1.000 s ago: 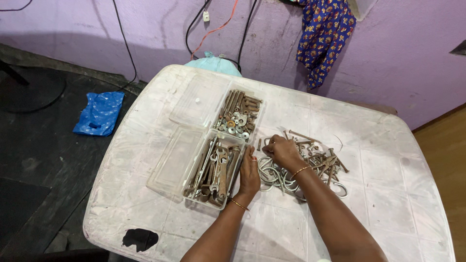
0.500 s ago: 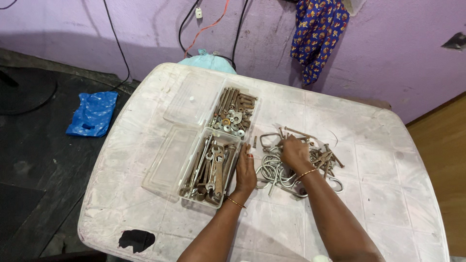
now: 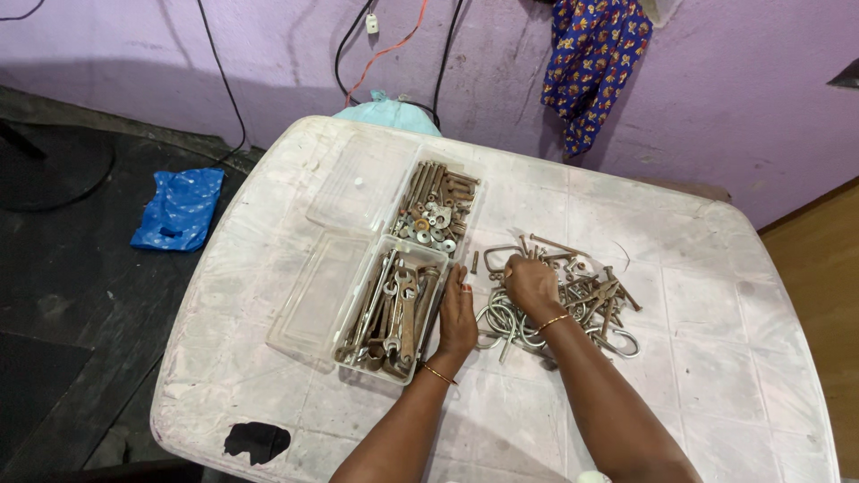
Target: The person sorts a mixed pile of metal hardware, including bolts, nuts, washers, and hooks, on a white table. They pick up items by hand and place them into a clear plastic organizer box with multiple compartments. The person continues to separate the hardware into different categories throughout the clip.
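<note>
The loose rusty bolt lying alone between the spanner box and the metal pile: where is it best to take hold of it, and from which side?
Probably grip the rusty bolt across the middle of its shank, coming straight down from above. It lies flat on the table, pointing away from the person, with bare surface on both long sides, so two fingertips fit there. The right hand is nearest.

Both forearms are bare, with no sleeves showing. The left hand point(image 3: 457, 320), beside the clear plastic box of wrenches point(image 3: 392, 309), wears a thin gold bangle at the wrist and red polish on a fingernail. The right hand point(image 3: 531, 286) wears a matching thin gold bangle.
</note>
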